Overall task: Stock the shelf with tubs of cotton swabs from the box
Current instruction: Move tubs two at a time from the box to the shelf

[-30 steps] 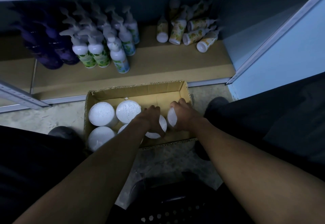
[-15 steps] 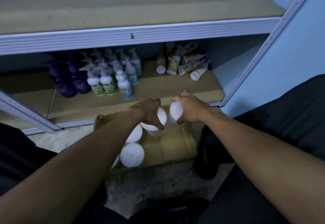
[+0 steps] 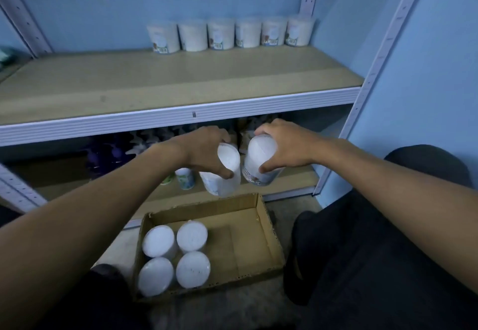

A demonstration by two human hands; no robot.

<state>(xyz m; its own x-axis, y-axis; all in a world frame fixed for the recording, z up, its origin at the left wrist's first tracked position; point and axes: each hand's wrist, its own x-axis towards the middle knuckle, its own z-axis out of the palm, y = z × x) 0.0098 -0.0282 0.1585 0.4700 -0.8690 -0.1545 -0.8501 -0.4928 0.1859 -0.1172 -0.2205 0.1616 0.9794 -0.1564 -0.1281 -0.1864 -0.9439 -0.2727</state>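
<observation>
Raised clear of the box [image 3: 269, 247], each hand, left hand [image 3: 204, 152] and right hand [image 3: 287, 148], grips one tub.

Six tubs [image 3: 222, 34] stand on the shelf [image 3: 155, 81], four sit in the one box [image 3: 248, 239], and two more are held, one per hand.

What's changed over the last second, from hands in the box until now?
Both hands have lifted out of the cardboard box: the left hand carries one tub, the right hand another tub, raised toward the shelf. Four tubs remain in the box.
</observation>
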